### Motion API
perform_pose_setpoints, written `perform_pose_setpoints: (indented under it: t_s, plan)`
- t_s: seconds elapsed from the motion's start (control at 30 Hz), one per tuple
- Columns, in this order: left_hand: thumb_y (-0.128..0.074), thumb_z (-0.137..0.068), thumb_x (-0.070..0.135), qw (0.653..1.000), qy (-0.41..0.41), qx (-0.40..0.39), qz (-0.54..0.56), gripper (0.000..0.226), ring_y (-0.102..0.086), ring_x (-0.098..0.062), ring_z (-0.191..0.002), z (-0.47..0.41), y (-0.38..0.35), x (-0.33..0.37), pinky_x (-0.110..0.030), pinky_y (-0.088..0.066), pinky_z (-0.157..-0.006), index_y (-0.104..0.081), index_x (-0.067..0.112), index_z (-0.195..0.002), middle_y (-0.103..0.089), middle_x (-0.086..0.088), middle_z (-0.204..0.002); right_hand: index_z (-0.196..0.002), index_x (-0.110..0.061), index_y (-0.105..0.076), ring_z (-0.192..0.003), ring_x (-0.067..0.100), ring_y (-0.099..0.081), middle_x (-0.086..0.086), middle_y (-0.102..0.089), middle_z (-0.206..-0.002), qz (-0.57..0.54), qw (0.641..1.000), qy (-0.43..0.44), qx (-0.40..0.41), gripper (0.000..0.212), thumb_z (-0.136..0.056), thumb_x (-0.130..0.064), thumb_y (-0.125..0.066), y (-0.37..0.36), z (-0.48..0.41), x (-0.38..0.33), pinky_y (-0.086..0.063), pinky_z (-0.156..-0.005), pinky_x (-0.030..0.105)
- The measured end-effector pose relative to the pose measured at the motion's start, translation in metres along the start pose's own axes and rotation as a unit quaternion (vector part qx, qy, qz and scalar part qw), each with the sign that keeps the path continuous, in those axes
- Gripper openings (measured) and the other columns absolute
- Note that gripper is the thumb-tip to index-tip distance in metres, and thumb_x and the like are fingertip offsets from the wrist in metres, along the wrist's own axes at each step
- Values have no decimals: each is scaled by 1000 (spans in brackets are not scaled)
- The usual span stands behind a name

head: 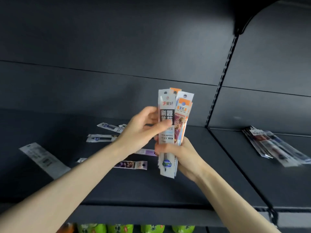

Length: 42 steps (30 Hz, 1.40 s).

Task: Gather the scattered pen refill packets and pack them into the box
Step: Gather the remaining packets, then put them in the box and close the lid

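Note:
An upright bundle of pen refill packets (pixel 175 115) stands above the dark shelf (pixel 134 187). My right hand (pixel 183 158) grips its lower part from the right. My left hand (pixel 143 126) pinches the front white-and-black packet, thumb across its face. Several loose packets lie flat on the shelf behind my left arm: two clear ones (pixel 109 127) (pixel 101 137), a purple one (pixel 133 165), a pale purple one (pixel 146 151) and a long white one (pixel 42 157) at the left. No box is in view.
A fanned pile of more packets (pixel 276 147) lies on the neighbouring shelf section to the right, past a slotted upright (pixel 218 91). Green bottles (pixel 151 228) show below the shelf's front edge. The dark back panel rises behind.

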State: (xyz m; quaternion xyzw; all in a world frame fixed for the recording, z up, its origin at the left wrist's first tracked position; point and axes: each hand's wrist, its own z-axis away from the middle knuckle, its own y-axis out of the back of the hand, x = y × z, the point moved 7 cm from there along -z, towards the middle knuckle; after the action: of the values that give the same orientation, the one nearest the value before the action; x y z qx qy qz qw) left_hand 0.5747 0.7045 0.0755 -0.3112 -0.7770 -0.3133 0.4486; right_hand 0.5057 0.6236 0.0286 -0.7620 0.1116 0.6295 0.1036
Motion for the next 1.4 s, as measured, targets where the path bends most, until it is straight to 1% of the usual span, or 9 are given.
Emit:
perform_pose_setpoints:
  t_s: [0.1, 0.23, 0.47, 0.6, 0.73, 0.87, 1.03, 1.13, 1.4]
  plan:
    - [-79, -68, 24, 996, 41, -39, 68, 55, -68, -9, -99, -5, -23, 9, -26, -56, -83, -56, 17, -117, -72, 3, -106, -77, -17, -68, -75, 12, -66, -3, -68, -77, 39, 999, -12, -15, 18, -64, -5, -70, 6, 8, 3, -52, -69, 23]
    - [-76, -77, 16, 998, 53, -28, 35, 31, -71, -18, -94, -3, -39, 5, -35, -57, -85, -67, 9, -106, -74, -7, -101, -98, -11, -70, -96, 21, -71, 4, -75, -97, 59, 998, -17, -22, 32, -67, -3, -73, 8, 21, 7, -55, -84, 30]
    - [-75, -78, 11, 998, 40, -41, 17, 17, -72, -12, -81, -2, -44, 10, -28, -58, -72, -70, 13, -94, -75, -1, -84, -80, -12, -69, -78, 16, -70, 3, -72, -78, 130, 991, 36, 23, 24, -71, 10, -66, 7, 19, -2, -57, -74, 30]
    - [-75, -77, 22, 998, 39, -38, -26, 9, -72, -24, -81, -3, -40, 4, -49, -57, -78, -71, 15, -80, -74, -10, -81, -79, -1, -69, -78, 18, -69, 4, -71, -74, 110, 993, 36, 3, 13, -69, 4, -61, -2, 14, 5, -56, -76, 31]
    - [-72, -80, 11, 997, 38, -62, 19, 15, -72, -18, -83, -4, -35, 2, -29, -58, -75, -67, 7, -93, -73, -9, -84, -96, -1, -67, -79, 14, -70, -1, -72, -78, 117, 993, 29, 1, 26, -72, 7, -73, -5, 9, 6, -56, -75, 30]
    - [-72, -75, 26, 993, 59, -105, 20, 35, -68, -8, -97, 1, -19, -8, -24, -55, -82, -63, 14, -107, -73, -2, -101, -71, -11, -66, -60, 16, -64, 3, -66, -61, 109, 993, 13, 40, 13, -79, -2, -71, -4, 8, 13, -53, -68, 31]
    - [-77, -57, 59, 963, 103, -130, -212, 55, -56, 12, -105, 31, 46, -55, -16, -39, -97, -56, 42, -105, -64, 19, -110, -69, -9, -58, -50, 17, -54, -2, -58, -53, 81, 993, 5, 91, 19, -79, -4, -73, 9, 8, 15, -53, -66, 39]
    - [-78, -68, 45, 928, 123, -115, -332, 33, -53, 10, -96, 55, 73, -78, -4, -36, -78, -61, 39, -96, -61, 17, -102, -68, -9, -57, -48, 17, -51, 1, -55, -52, 86, 990, 9, 112, 20, -80, -4, -73, 13, 10, 18, -53, -63, 38]
    - [-75, -77, 31, 926, 53, -119, -355, 9, -50, -5, -88, 40, 53, -81, -23, -36, -79, -67, 27, -80, -53, 10, -92, -60, -8, -55, -46, 20, -49, 7, -53, -49, 73, 981, 44, 172, 23, -76, -9, -71, 24, 14, 16, -50, -57, 33]
